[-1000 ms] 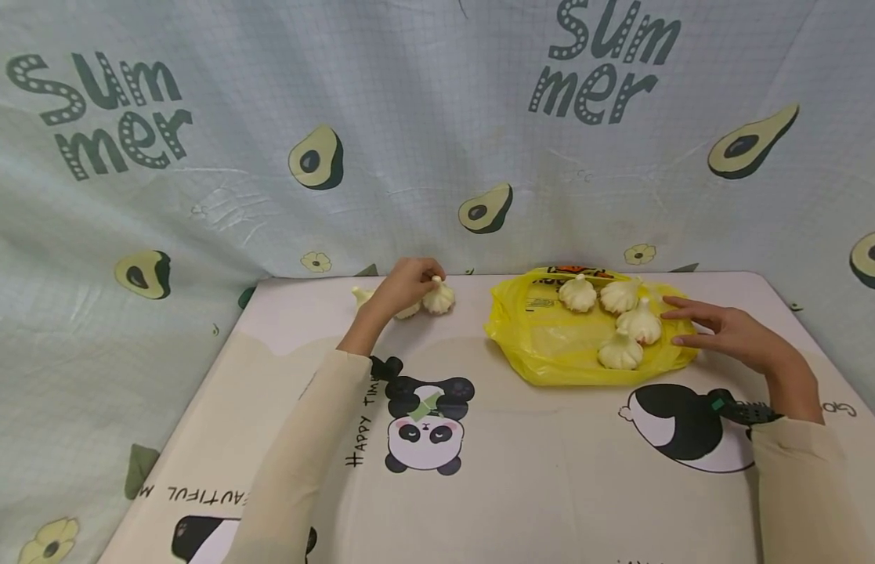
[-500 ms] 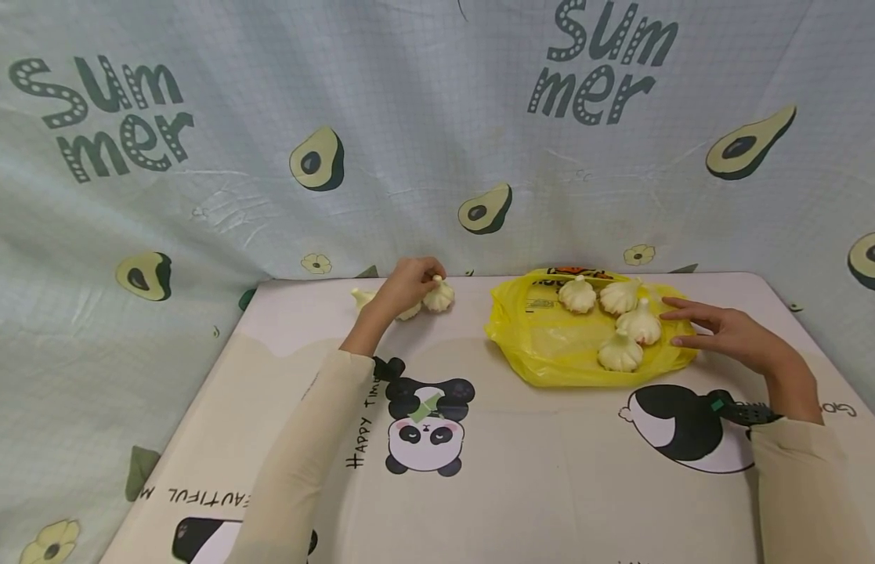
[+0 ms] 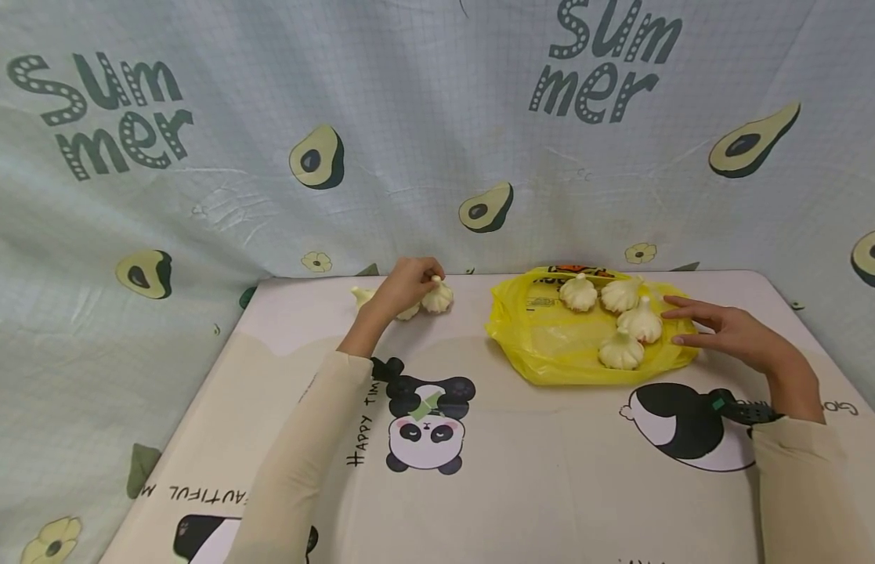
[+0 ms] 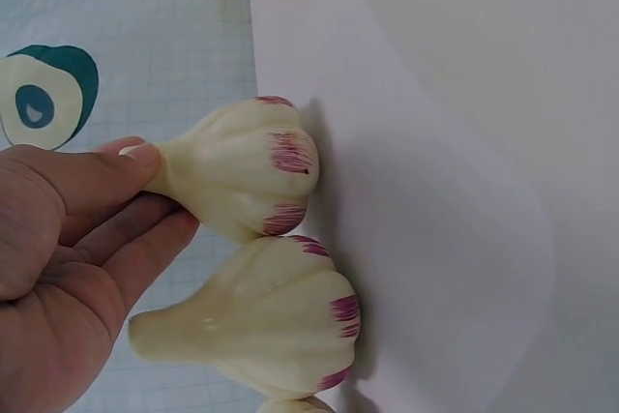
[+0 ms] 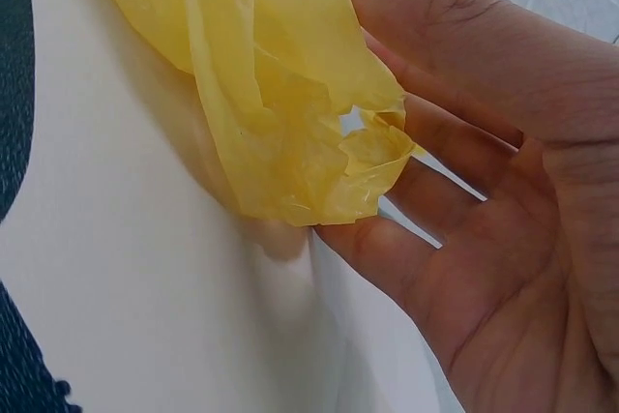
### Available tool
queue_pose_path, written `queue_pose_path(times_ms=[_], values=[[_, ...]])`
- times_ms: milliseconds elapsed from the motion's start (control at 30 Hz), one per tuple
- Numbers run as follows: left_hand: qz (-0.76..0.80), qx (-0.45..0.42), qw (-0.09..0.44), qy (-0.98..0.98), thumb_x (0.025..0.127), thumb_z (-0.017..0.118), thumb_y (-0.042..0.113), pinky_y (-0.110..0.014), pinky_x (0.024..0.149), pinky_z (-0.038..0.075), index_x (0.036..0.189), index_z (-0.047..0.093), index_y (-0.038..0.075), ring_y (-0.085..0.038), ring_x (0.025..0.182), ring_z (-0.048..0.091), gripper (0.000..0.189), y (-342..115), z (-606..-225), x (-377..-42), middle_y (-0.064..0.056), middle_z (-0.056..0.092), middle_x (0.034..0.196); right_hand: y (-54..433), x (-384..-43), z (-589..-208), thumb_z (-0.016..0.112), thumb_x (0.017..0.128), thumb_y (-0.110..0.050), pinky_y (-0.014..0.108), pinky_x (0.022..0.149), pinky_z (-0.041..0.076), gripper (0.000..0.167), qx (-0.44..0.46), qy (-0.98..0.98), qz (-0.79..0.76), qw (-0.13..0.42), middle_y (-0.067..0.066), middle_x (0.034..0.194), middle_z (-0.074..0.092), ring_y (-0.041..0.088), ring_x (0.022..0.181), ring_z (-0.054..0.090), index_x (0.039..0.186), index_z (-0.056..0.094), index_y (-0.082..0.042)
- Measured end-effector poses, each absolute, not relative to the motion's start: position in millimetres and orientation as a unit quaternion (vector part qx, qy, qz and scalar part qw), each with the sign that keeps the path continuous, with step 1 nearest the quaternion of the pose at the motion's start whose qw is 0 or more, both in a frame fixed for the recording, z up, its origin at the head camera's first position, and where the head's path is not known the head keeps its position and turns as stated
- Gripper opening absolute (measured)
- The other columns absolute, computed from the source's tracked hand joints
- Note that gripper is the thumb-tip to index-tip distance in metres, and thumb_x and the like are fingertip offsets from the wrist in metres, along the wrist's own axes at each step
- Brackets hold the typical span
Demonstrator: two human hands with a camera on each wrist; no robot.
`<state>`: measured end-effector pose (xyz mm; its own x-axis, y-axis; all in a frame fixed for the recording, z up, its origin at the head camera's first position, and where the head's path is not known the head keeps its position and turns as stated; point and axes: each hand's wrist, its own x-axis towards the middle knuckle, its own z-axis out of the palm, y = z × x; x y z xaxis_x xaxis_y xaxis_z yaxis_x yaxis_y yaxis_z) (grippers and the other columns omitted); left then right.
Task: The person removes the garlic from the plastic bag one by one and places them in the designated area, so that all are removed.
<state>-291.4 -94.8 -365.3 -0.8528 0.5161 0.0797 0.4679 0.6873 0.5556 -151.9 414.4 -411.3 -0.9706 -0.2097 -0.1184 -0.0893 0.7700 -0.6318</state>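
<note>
Thumb and fingers of my left hand [image 3: 402, 288] pinch the stem of a garlic bulb [image 4: 247, 166], whose purple-streaked base is at the table. Touching it in the left wrist view is a second garlic bulb [image 4: 261, 321], partly behind the hand in the head view. A third bulb [image 3: 362, 297] shows further left. My right hand [image 3: 736, 335] is at the right edge of a yellow plastic bag [image 3: 550, 345], its fingers spread and nearly straight about the crumpled edge [image 5: 280, 84]. Several garlic bulbs [image 3: 639, 321] lie on the bag.
The table [image 3: 522, 462] wears a pale cover printed with pandas and lettering. A light curtain [image 3: 409, 102] with avocado prints hangs right behind its back edge. A band [image 3: 750, 412] with a dark device circles the right wrist.
</note>
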Motion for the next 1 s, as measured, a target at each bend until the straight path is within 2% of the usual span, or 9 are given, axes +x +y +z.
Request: queue_pose_path(times_ms=[467, 800, 1000], values=[[0.303, 0.281, 0.068, 0.908, 0.099, 0.063, -0.001, -0.039, 0.095, 0.054, 0.112, 0.071, -0.004, -0.029, 0.110, 0.067, 0.016, -101.2, -362.0, -289.1, -0.017, 0.071, 0.114, 414.7, -152.5, -410.2, 0.073, 0.095, -0.030, 0.077, 0.105, 0.028, 0.055, -0.077, 0.935, -0.331, 0.098, 0.026, 0.161, 0.029, 0.059, 0.142, 0.026, 0.140, 0.059, -0.003], [0.374, 0.261, 0.131, 0.880, 0.097, 0.067, 0.001, -0.037, 0.093, 0.056, 0.117, 0.072, -0.002, -0.026, 0.113, 0.067, 0.022, -109.6, -363.7, -292.0, -0.013, 0.072, 0.117, 413.7, -152.5, -409.8, 0.073, 0.095, -0.031, 0.076, 0.105, 0.028, 0.055, -0.074, 0.933, -0.338, 0.102, 0.026, 0.162, 0.028, 0.059, 0.143, 0.025, 0.140, 0.059, -0.002], [0.402, 0.251, 0.138, 0.870, 0.096, 0.068, 0.002, -0.036, 0.092, 0.056, 0.115, 0.074, 0.000, -0.024, 0.110, 0.068, 0.020, -111.5, -364.2, -291.7, -0.012, 0.073, 0.115, 414.0, -152.2, -408.5, 0.073, 0.095, -0.030, 0.076, 0.106, 0.029, 0.055, -0.075, 0.932, -0.339, 0.102, 0.027, 0.161, 0.029, 0.059, 0.143, 0.025, 0.140, 0.059, -0.002]])
